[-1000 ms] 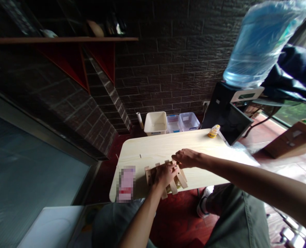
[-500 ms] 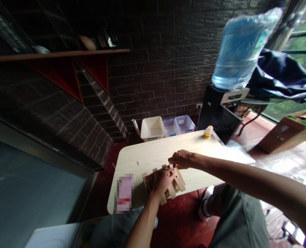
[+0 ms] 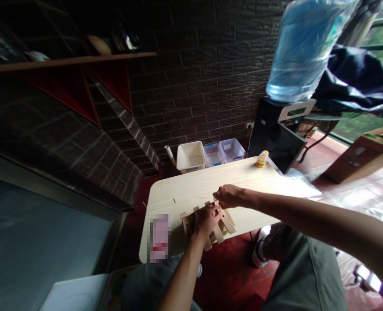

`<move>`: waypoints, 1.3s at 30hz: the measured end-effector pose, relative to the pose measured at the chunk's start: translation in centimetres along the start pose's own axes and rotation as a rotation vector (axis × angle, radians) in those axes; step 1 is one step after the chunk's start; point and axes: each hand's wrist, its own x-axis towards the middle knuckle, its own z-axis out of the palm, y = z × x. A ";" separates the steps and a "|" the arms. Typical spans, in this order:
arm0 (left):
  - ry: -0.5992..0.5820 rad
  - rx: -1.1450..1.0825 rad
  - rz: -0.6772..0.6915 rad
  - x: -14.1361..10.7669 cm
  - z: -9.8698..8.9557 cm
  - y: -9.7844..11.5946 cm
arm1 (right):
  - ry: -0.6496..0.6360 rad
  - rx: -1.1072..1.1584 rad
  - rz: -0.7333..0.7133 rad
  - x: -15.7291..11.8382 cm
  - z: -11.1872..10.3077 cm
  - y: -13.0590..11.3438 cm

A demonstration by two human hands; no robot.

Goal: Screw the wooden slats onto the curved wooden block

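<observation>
A slatted wooden piece (image 3: 217, 233) with pale crosswise slats lies near the front edge of the light table. Small dark spots, which look like screws or holes, show on its slats. Over its middle lies my left hand (image 3: 207, 219), gripping it, with thumb and fingertips drawn together near its far edge. My right hand (image 3: 227, 196) is a closed fist just beyond those fingertips, at the far side of the slats. Whatever the fist holds is hidden by the fingers.
A pink packet (image 3: 159, 237), pixelated, lies on the table (image 3: 191, 183) at left. A small dark stick (image 3: 174, 200) and a yellow-capped bottle (image 3: 262, 159) are also on it. Bins (image 3: 191, 156) stand behind. A water dispenser (image 3: 272, 134) rises at the back right.
The view has shifted slightly. A small yellow and black part seen below my right fist earlier no longer shows. Both hands stay at the slatted wooden piece.
</observation>
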 end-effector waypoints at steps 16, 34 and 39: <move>0.019 -0.009 -0.001 -0.3 0.3 0.0 | -0.004 -0.061 -0.106 -0.8 -0.9 0.1; -0.035 -0.015 -0.049 -0.4 -0.9 0.8 | -0.012 -0.043 -0.121 -1.5 -1.5 0.4; -0.005 -0.011 -0.026 -0.2 -0.3 0.2 | -0.034 -0.038 -0.099 -1.3 -1.4 -0.2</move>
